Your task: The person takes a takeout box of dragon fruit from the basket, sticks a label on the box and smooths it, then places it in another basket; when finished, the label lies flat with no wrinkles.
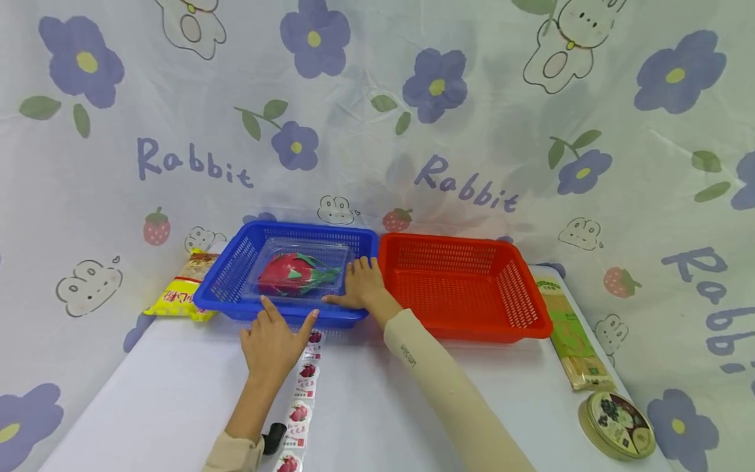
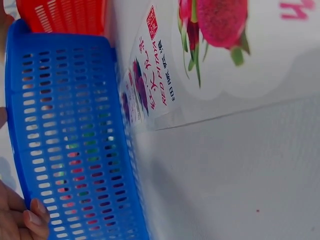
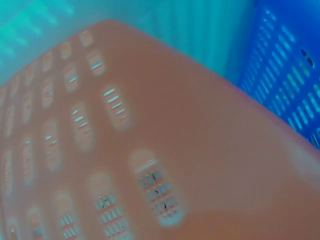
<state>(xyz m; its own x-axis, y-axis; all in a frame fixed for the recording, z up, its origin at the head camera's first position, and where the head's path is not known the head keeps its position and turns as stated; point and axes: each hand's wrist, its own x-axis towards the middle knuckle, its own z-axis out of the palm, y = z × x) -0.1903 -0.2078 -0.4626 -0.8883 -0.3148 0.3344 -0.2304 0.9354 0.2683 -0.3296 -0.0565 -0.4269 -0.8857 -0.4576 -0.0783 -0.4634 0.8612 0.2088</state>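
Head view: the clear box (image 1: 312, 244) with the dragon fruit (image 1: 289, 275) sits in the blue basket (image 1: 318, 229), between the fingers of both hands. The left hand (image 1: 273, 347) has index and thumb spread wide at the near side, index tip by the box's near left corner; the right hand (image 1: 362, 288) lies loosely spread at the near right corner. Neither shows a firm grip. A sticker strip (image 1: 303, 387) runs on the tabletop (image 1: 177, 387) just nearer than the left thumb; the red basket (image 1: 466, 333) is right of the right fingers.

Left wrist: some left fingers bend beside the basket's slotted wall, fruit colours showing through.

Right wrist: only basket walls, no fingers, so contact there cannot be told.

The step seems to be settling or taking up the box; next probably calls for matched holds on both sides, or a gentle release
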